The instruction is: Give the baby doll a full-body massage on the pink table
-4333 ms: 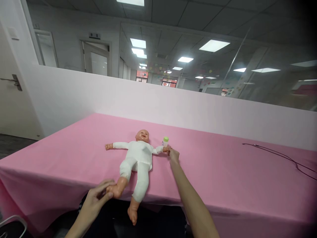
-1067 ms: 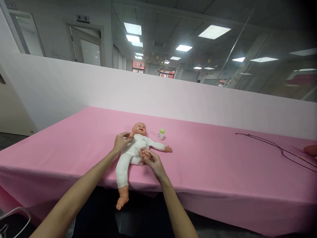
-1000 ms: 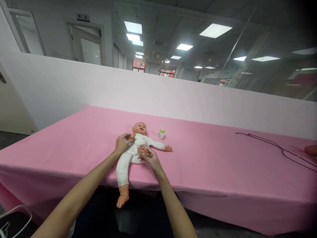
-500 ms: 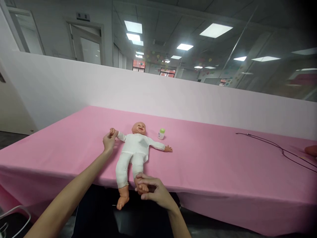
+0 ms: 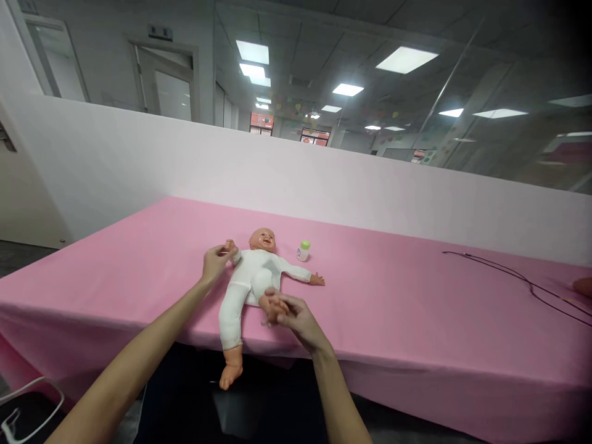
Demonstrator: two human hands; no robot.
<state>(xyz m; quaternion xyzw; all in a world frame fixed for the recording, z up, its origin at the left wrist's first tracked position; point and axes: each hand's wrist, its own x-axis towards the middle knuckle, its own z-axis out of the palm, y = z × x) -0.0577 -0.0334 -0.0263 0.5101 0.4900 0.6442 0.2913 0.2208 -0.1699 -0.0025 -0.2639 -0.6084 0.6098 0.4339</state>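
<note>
A baby doll in a white suit lies on its back on the pink-covered table, head toward the wall. My left hand is closed around the doll's hand at the left of its body. With my right hand I grip the doll's foot on the right side, and that leg is bent up toward its belly. The doll's other leg stretches straight, its bare foot hanging past the table's front edge. Its other arm lies spread on the cloth. Close to the doll's head stands a small white bottle with a green cap.
Thin black cables lie on the table at the right, near a brownish object cut off by the frame edge. Behind the table runs a white half wall with glass above. A white cable hangs at the lower left.
The doll's right-side leg has gone from straight to bent, its foot raised toward the belly in my right hand. My left hand has brought the doll's arm inward, toward its head.
</note>
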